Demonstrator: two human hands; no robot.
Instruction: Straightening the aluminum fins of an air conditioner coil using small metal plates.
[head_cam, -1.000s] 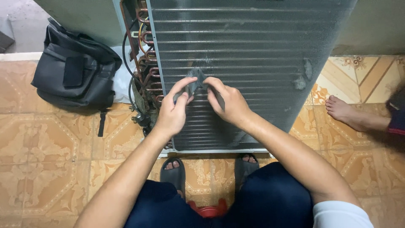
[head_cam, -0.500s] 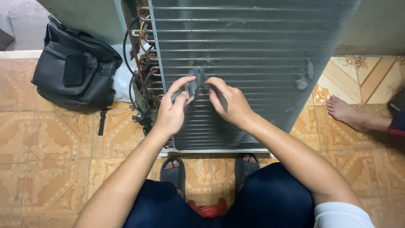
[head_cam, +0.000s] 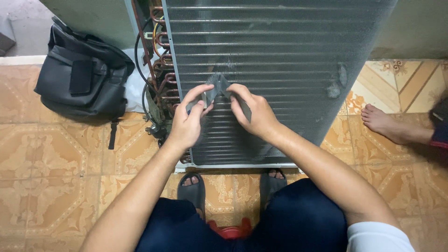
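A large grey wire-grid condenser panel (head_cam: pixel 280 51) stands in front of me, its rows of thin wires coated in dust. Both hands are raised against its middle. My left hand (head_cam: pixel 189 121) pinches the left end of a small grey strip of dusty material (head_cam: pixel 217 86) between thumb and fingers. My right hand (head_cam: pixel 254 112) grips the right end of the same strip. The strip peaks upward between the two hands, touching the grid.
Copper tubing and black cables (head_cam: pixel 156 70) run down the panel's left edge. A black bag (head_cam: pixel 84 77) lies on the tiled floor (head_cam: pixel 56 177) at left. Another person's bare foot (head_cam: pixel 387 123) rests at right. My sandalled feet (head_cam: pixel 193 186) sit below the panel, a red object (head_cam: pixel 231 231) between my legs.
Both hands have stayed on the strip and shifted slightly; the strip now peaks a little higher between them. Nothing else moved.
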